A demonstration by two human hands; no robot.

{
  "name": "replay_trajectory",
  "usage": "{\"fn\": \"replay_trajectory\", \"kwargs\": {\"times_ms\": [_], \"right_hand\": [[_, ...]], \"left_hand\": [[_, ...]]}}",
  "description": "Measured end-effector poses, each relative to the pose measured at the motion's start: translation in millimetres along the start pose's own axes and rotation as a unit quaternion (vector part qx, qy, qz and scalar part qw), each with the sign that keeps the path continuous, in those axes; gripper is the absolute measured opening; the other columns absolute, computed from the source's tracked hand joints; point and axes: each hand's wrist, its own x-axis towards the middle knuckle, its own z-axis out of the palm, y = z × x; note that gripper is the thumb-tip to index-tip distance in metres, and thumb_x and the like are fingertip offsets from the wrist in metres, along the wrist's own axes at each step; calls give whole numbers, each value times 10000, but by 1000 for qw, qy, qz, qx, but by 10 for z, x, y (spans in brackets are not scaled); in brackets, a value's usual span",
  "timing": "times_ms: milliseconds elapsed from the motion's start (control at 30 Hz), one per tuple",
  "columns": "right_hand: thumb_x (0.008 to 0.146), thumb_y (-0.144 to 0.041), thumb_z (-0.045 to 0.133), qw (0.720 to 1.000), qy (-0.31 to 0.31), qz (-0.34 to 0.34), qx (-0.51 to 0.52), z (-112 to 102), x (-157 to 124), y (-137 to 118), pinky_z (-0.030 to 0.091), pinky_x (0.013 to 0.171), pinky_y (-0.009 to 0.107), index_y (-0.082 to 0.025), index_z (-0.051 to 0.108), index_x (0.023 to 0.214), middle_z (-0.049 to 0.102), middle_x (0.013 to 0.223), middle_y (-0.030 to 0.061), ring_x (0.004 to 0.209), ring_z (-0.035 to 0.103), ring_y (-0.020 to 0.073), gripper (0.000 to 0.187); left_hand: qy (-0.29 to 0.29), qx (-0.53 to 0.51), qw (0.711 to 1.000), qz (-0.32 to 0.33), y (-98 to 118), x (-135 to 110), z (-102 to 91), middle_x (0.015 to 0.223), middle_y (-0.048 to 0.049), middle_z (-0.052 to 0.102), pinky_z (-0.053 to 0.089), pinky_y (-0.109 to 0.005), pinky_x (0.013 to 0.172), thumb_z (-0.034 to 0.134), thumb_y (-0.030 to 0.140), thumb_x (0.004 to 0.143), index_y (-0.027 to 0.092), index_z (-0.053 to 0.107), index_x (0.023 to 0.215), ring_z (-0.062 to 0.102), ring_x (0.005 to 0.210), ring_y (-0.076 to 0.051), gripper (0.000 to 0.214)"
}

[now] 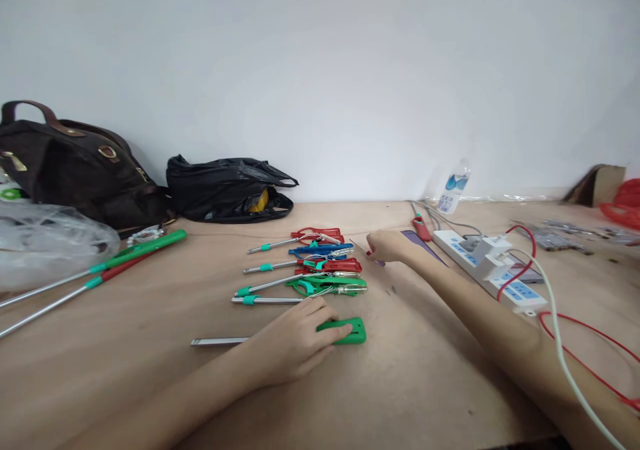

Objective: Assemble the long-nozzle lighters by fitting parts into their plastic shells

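The left hand (300, 340) lies palm down, its fingers closed over a green slotted handle (358, 331) and pressing it to the brown tabletop (425, 383). The handle's long axis runs almost straight across from left to right: its rounded end juts out just right of the fingertips, while its flat metal rod (220, 341) shows on the far side of the wrist and points left. To the right of this hand and a little farther off, a few tiny metal pins (393, 291) lie loose.

Just beyond the left hand sits a row of similar rods banded in teal, all pointing left, some angled slightly. Their handles face right: green handles (327, 282) closest to the hand, then a red handle (350, 265), a blue handle (325, 252) and more red.

Beside the row's right end, the right hand (390, 247) is closed around a slim pointed tool (360, 247), mostly hidden by the fingers; its thin tip points left and away. Right of that forearm stands a white power strip (517, 295) with plugs. Beyond the right hand are a red-handled tool (421, 227) and, behind it, a tilted water bottle (454, 190). Far left of it, a black plastic bag (220, 187) rests by the wall.
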Motion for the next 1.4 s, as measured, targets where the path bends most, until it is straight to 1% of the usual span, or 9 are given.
{"fn": "replay_trajectory", "kwargs": {"times_ms": [233, 333, 400, 500, 600, 867, 1033, 1233, 1400], "right_hand": [[871, -167, 494, 998, 39, -44, 26, -183, -162, -74, 396, 623, 277, -136, 679, 925, 707, 894, 125, 794, 644, 209, 195], [892, -230, 519, 972, 28, -189, 136, -147, -333, -201, 400, 630, 252, -170, 659, 871, 687, 845, 50, 722, 608, 153, 154], [836, -300, 625, 958, 30, -233, 163, -52, -433, -288, 414, 637, 265, -166, 636, 921, 668, 905, 61, 760, 597, 173, 159], [778, -276, 695, 958, 80, -235, 145, 101, -517, -366, 441, 737, 317, -144, 610, 984, 627, 1027, 111, 936, 580, 237, 258], [793, -169, 649, 957, 90, -234, 144, 176, -540, -371, 444, 760, 323, -146, 596, 987, 606, 1043, 104, 937, 574, 225, 203], [758, -134, 609, 945, 65, -244, 207, 179, -567, -325, 441, 719, 315, -159, 573, 948, 590, 1000, 79, 841, 559, 195, 195], [725, -105, 573, 934, 69, -253, 242, 249, -542, -328, 433, 809, 328, -162, 573, 1007, 569, 1055, 94, 978, 533, 218, 287], [714, -119, 566, 935, 97, -190, 283, 336, -495, -382, 411, 735, 293, -173, 539, 869, 562, 943, 64, 886, 525, 195, 167], [813, -167, 544, 930, 115, -168, 308, 387, -441, -435, 404, 730, 279, -169, 572, 850, 591, 905, 57, 846, 538, 176, 47]], "left_hand": [[15, -15, 1000, -8, -43, -13, -63, 1095, -87, 611, 463, -336, 834, 409, 164, 941, 183, 545, 1193, 562, 955, -219, 286], [22, 53, 996, -61, -194, -42, -111, 978, -77, 617, 461, -326, 763, 395, 135, 938, 164, 607, 990, 571, 877, -215, 220], [18, 98, 989, -108, -313, -67, -147, 955, -71, 613, 457, -327, 760, 461, 152, 919, 171, 608, 965, 570, 893, -226, 155], [-8, 132, 980, -151, -441, -98, -183, 997, -75, 607, 461, -343, 768, 605, 257, 874, 177, 606, 1002, 572, 918, -245, 151], [-30, 133, 976, -171, -473, -108, -188, 1060, -97, 582, 468, -357, 763, 659, 322, 842, 171, 600, 1036, 571, 952, -266, 252], [-38, 87, 987, -126, -451, -127, -168, 1041, -87, 567, 463, -336, 774, 532, 212, 899, 164, 599, 961, 568, 911, -231, 103], [-12, 63, 991, -114, -455, -145, -140, 1030, -82, 562, 463, -303, 745, 455, 206, 921, 166, 588, 961, 571, 876, -205, 144], [-22, 78, 990, -119, -456, -126, -119, 1020, -87, 559, 469, -298, 751, 425, 186, 916, 156, 585, 959, 572, 881, -202, 169], [-17, 98, 990, -103, -476, -128, -103, 1026, -91, 565, 468, -305, 763, 411, 169, 903, 159, 586, 949, 572, 896, -207, 181]]}}
